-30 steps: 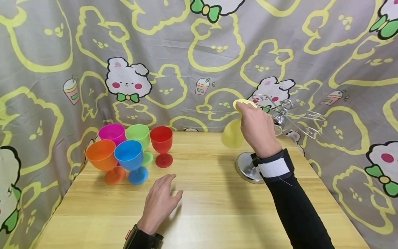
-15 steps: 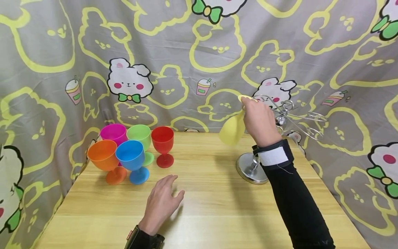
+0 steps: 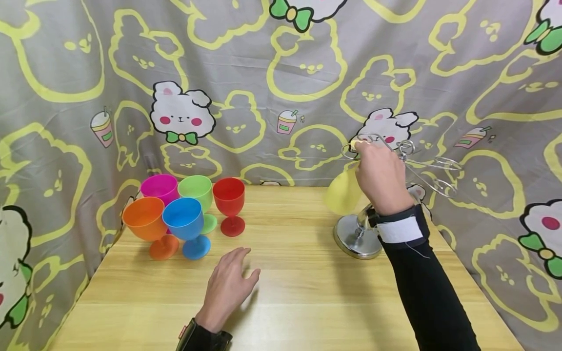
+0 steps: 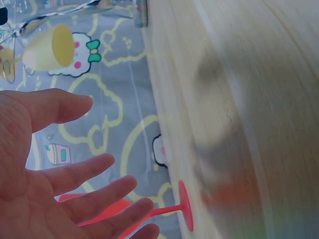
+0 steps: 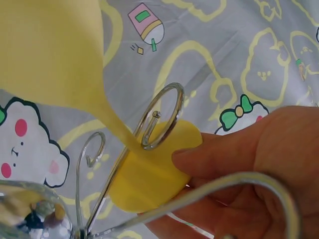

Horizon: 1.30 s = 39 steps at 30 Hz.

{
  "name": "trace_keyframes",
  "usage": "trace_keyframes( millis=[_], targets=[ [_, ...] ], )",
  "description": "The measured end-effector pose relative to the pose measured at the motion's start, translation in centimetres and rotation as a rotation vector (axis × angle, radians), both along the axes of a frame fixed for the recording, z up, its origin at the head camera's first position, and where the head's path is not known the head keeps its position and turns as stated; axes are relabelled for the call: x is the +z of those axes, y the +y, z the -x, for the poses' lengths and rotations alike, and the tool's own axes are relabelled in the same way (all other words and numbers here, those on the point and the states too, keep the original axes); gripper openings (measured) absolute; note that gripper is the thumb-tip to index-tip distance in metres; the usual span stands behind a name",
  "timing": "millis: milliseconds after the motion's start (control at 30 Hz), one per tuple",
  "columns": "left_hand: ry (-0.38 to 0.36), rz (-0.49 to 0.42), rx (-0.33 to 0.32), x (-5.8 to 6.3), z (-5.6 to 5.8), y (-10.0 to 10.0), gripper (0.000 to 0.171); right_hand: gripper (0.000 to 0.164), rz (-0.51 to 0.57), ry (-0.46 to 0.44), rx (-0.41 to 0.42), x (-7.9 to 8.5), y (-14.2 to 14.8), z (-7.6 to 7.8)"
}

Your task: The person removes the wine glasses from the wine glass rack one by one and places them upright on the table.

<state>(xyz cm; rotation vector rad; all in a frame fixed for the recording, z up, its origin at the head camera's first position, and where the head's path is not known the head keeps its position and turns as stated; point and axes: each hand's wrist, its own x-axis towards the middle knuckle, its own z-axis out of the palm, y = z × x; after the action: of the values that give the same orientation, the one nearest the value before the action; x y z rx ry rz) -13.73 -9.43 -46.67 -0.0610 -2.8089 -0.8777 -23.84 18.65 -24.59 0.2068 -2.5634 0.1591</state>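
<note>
My right hand [image 3: 381, 175] pinches the round foot of a yellow plastic goblet [image 3: 342, 192], which hangs bowl-down at a tilt. In the right wrist view the goblet's stem [image 5: 119, 130] lies against a curled wire loop [image 5: 180, 99] of a chrome stemware rack [image 3: 357, 239]; whether it is seated inside the loop I cannot tell. The hand covers part of the rack's post and arms. My left hand [image 3: 230, 282] hovers over the table with fingers spread and holds nothing. Nearest to it in the left wrist view is a red goblet [image 4: 185, 206].
Upright at the table's left stand several goblets: orange [image 3: 147, 219], blue [image 3: 183, 219], magenta [image 3: 159, 187], green [image 3: 197, 192] and red [image 3: 230, 197]. More rack arms [image 3: 443, 187] stick out to the right. A patterned curtain [image 3: 246, 63] surrounds the wooden table [image 3: 290, 317].
After a small shift up and a tilt of the goblet, my right hand has moved right and slightly down with it, closer to the rack's post. The left hand stays in place.
</note>
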Motion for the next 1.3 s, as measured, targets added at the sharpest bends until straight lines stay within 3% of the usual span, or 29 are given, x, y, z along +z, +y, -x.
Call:
trace_keyframes(
  millis=[400,667,867,1033,1167,1300],
  targets=[
    [-0.010,0.006,-0.004,-0.1,-0.1,0.2,0.056,0.051,0.003,0.076,0.047,-0.7,-0.4,-3.1],
    [-0.033,-0.004,-0.007,-0.1,-0.1,0.6,0.056,0.045,-0.011,0.191,0.184,-1.1,-1.5,-5.2],
    [-0.024,-0.019,-0.010,-0.1,-0.2,0.8,0.055,0.043,0.049,0.237,0.282,-2.1,-1.5,-6.6],
    [-0.018,-0.046,0.001,0.1,-0.2,0.9,0.054,0.041,0.177,0.166,0.348,-4.4,-1.0,-7.0],
    [-0.012,-0.070,0.009,0.3,-0.1,1.0,0.055,0.035,0.340,0.065,0.362,-7.4,-0.7,-6.8],
    [-0.022,-0.103,0.001,0.3,-0.2,1.1,0.055,0.032,0.520,-0.074,0.302,-11.3,-0.6,-6.4]
  ],
)
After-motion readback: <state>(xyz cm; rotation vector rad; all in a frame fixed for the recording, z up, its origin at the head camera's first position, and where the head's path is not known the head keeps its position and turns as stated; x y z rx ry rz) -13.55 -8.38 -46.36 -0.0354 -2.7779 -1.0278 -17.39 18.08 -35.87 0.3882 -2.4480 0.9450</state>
